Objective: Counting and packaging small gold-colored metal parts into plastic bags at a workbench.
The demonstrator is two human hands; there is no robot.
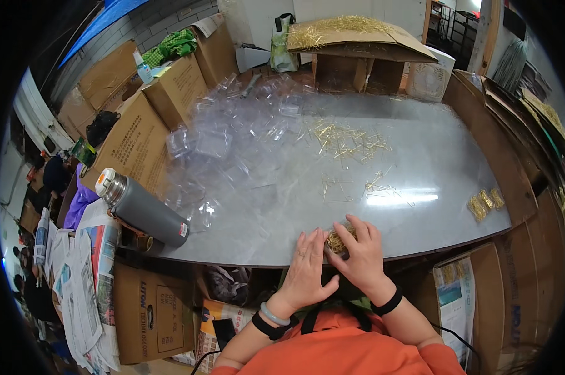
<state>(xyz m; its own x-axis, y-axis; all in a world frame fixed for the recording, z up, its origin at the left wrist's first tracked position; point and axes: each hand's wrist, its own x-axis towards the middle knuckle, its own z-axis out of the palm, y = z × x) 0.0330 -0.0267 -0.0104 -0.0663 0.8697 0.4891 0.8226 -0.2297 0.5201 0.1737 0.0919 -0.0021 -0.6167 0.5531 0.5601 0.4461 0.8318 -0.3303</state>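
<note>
At the table's near edge, a small bundle of gold wire pieces (340, 240) lies between my hands. My right hand (365, 255) curls over it, with thumb and fingers on either side. My left hand (306, 265) lies along the bundle's left side, fingers stretched out and thumb apart. Whether a clear box encloses the bundle is hidden by my fingers. Ahead on the grey tabletop, a few loose gold wire pieces (382, 187) are scattered, with a larger loose pile (345, 140) beyond them.
Many clear plastic boxes (214, 144) heap on the table's left half. A grey thermos flask (146, 209) stands at the near left corner. Several gold-filled packs (477, 209) lie near the right edge. Cardboard (498, 150) walls the right side; a cardboard shelf (364, 53) stands at the back.
</note>
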